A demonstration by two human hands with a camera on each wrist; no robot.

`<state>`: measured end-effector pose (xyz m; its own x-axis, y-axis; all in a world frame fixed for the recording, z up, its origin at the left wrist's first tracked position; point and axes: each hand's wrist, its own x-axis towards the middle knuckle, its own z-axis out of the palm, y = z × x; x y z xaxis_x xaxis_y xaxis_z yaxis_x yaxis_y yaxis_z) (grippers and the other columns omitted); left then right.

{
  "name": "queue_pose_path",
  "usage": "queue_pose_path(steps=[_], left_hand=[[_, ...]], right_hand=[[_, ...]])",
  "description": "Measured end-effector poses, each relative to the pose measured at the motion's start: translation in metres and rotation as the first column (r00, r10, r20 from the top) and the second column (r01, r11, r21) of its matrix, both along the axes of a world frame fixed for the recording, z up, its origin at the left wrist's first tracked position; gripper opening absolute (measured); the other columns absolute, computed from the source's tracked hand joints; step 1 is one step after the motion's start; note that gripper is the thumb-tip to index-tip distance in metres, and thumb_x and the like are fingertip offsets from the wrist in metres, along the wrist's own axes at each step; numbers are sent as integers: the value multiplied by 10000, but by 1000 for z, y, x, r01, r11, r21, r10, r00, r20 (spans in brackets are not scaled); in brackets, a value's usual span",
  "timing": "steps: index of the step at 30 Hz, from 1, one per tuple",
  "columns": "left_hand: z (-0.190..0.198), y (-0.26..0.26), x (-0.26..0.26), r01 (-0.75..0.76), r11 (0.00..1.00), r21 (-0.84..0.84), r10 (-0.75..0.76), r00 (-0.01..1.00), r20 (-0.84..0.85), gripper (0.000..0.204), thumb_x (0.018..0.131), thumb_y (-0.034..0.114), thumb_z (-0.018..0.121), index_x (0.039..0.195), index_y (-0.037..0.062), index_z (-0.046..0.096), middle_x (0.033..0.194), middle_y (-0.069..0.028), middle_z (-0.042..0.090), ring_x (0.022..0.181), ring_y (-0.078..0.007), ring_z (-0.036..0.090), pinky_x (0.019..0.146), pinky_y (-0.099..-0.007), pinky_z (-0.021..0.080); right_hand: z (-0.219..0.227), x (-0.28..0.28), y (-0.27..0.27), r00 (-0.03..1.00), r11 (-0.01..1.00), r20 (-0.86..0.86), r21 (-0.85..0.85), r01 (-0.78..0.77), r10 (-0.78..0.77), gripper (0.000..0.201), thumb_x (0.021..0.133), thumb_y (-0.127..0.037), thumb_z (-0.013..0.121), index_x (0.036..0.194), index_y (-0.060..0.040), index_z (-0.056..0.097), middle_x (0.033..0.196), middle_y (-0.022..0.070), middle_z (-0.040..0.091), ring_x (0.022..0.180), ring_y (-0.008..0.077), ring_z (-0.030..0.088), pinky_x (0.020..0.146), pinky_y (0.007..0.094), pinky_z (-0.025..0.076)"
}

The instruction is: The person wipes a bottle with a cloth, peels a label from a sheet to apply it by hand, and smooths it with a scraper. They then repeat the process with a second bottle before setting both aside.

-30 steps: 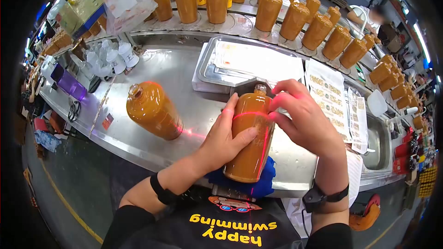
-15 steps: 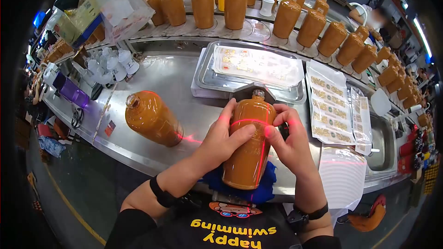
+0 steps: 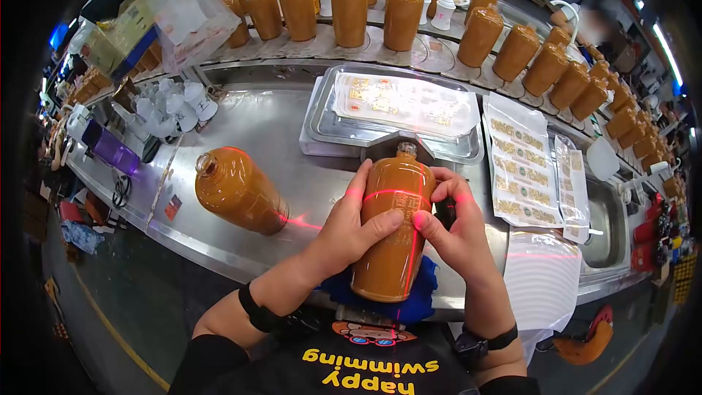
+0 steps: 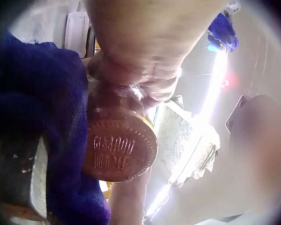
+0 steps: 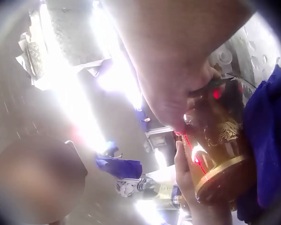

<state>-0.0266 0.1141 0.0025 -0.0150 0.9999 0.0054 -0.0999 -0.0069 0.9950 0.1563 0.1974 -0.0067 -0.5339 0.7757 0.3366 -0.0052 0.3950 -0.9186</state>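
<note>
A glossy brown bottle [image 3: 387, 263] lies tilted over a blue cloth [image 3: 423, 294], its clear neck against a dark metal bracket [image 3: 398, 143]. My left hand [image 3: 349, 223] grips its left side, thumb across the front. On the right side my right hand [image 3: 459, 230] holds it, thumb on the front beside raised lettering. Red laser lines cross the bottle and both hands. The left wrist view shows the embossed bottle base [image 4: 124, 147]; in the right wrist view the bottle's lower body [image 5: 220, 150] is beside the cloth [image 5: 271, 140].
A second brown bottle [image 3: 241, 190] stands on the metal table to the left. Behind are a tray [image 3: 322, 113] with a printed sheet and a curved conveyor [image 3: 365, 55] carrying several bottles. Label sheets [image 3: 521, 168] and a sink [image 3: 610, 238] are at the right; white bottle-shaped pieces [image 3: 179, 108] stand back left.
My right hand has come down from near the bottle's neck onto its right side, thumb on the front. Bottles on the conveyor have shifted. My left hand stays about where it was.
</note>
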Motion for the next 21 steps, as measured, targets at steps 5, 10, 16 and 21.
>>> queue_pose_path(steps=[5,10,16,21], left_hand=[[-10,7,-5,-49,997,54,47,998,41,994,903,424,630,1472,-122,25,1417,-221,393,1302,-235,415,1068,-324,338],[-10,5,-11,30,998,48,-38,981,190,974,948,531,513,1490,-80,-16,1479,-172,305,1366,-209,310,1115,-303,255],[-20,10,-13,136,988,66,-149,953,264,992,839,456,679,1492,-1,90,1436,-135,353,1323,-203,385,1094,-338,322],[-17,13,-12,52,998,40,-58,979,196,956,803,409,714,1487,31,163,1397,-116,391,1299,-195,410,1076,-336,345]], right_hand=[[-1,-5,4,998,990,-66,-137,-34,25,353,849,-271,731,981,-51,489,1290,188,471,1068,194,503,885,310,423],[-6,-7,6,993,977,-116,-206,-57,33,311,897,-291,667,1002,-42,513,1299,202,487,1186,240,473,996,346,363],[0,-5,3,996,988,-81,-147,-50,38,362,835,-246,747,1006,-60,489,1316,165,461,960,140,514,775,270,459],[-1,-12,9,999,997,-36,-71,-15,13,378,812,-234,769,990,-75,477,1293,155,470,880,109,515,627,224,449]])
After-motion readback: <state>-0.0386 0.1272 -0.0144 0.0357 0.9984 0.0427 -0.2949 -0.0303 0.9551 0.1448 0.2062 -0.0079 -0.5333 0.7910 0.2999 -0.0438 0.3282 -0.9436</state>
